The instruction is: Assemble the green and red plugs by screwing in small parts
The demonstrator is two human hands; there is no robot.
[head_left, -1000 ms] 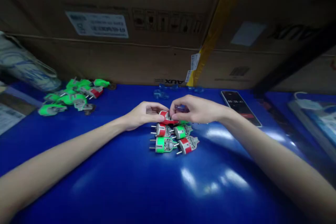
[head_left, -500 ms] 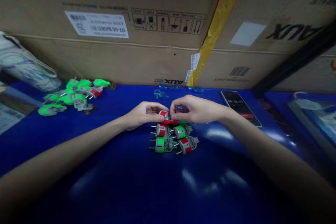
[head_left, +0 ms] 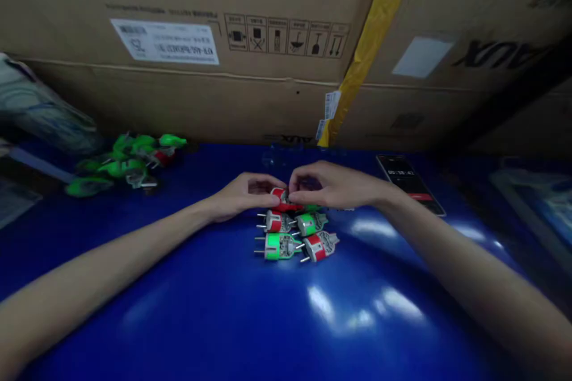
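Observation:
My left hand (head_left: 245, 195) is closed around the prong end of a red power plug (head_left: 280, 195), thumb in front. At the plug's other end, the thumb and fingertips of my right hand (head_left: 319, 184) are pinched together, touching it; whatever small part they may hold is hidden. Just below the hands lie several opened plugs with their insides showing: a red plug (head_left: 276, 221) and a green plug (head_left: 282, 246) on the left, another green plug (head_left: 311, 224) and another red plug (head_left: 320, 246) on the right. Some more green shows partly under my right hand.
A heap of mostly green plug pieces (head_left: 125, 165) lies at the back left. Faint clear blue pieces (head_left: 273, 158) sit behind the hands. A phone (head_left: 410, 184) showing a running timer lies right on the blue table (head_left: 214, 309). Large cardboard boxes (head_left: 250, 107) wall off the back.
Both hands and the plugs stay almost exactly in place, with only a slight shift of the right fingertips. The phone timer has advanced, and the table looks brighter.

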